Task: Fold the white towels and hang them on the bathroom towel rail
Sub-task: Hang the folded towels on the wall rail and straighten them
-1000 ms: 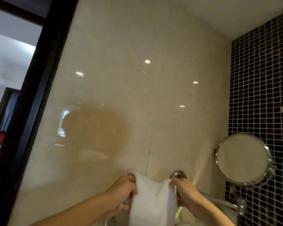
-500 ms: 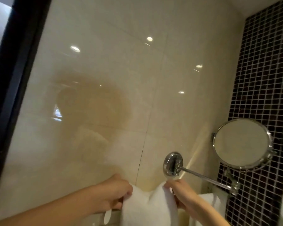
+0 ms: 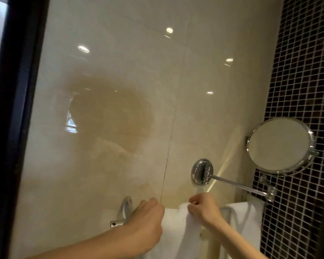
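**Head view, hanging stage.** The white towel lay draped over the towel rail. Only the rail's chromed left bracket and end stub showed; the bar itself was hidden behind cloth and hands. Judged from the bracket and the towel tops, the rail's long axis ran left to right along the beige tiled wall, low in the frame. The towel's length hung straight down from it and passed out of view at the bottom edge.

The hands stood apart, one at each upper corner of the towel, with the cloth between them. The right hand pinched the upper right corner between thumb and forefinger, at the crest of the fold. The left hand, fingers curled and back turned to the camera, sat at the left edge just beside the bracket. Whether it gripped the cloth could not be told, since its fingertips were hidden. Both hands were about equally near the towel; the left was nearer the bracket.

A second towel hung farther right, near but apart from the first. Above it a round mirror stood out on its arm, beside the dark mosaic wall. The coming move probably called for levelling the top edge along the rail's axis, then letting go.
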Demonstrator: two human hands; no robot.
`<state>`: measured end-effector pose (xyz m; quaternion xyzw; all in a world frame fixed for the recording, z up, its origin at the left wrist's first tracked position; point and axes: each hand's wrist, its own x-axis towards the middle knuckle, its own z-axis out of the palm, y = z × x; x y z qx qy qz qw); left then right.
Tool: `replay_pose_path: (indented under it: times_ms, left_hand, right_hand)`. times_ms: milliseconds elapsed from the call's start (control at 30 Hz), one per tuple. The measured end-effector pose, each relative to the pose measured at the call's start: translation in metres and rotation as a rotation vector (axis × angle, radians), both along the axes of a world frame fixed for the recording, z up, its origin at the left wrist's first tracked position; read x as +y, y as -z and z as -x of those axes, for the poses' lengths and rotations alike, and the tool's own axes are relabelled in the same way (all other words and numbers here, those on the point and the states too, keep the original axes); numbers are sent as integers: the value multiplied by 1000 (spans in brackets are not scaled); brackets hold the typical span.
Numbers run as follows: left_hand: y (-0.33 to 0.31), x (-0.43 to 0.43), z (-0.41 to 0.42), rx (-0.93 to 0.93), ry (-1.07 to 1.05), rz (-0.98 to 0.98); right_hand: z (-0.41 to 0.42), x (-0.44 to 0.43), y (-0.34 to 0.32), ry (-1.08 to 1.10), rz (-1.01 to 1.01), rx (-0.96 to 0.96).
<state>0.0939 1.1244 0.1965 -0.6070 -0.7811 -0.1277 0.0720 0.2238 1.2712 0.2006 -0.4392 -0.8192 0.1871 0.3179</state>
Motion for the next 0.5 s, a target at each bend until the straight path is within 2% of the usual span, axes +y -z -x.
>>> replay_pose_path:
  times_ms: [67,167,300,500]
  left_hand:
    - [3,0,-5,167,-10,16]
    - [7,-4,-5,295,11,-50]
    - [17,-8,-3,366,40,-165]
    - [28,-7,-6,404,27,-234]
  right_hand:
    - [0,-3,3,27,-42,-69]
    - [-2,-10,6,44,-130,-206]
    - [-4,-22,9,-84,-262,-183]
    - [-1,-40,18,-268,-375,-296]
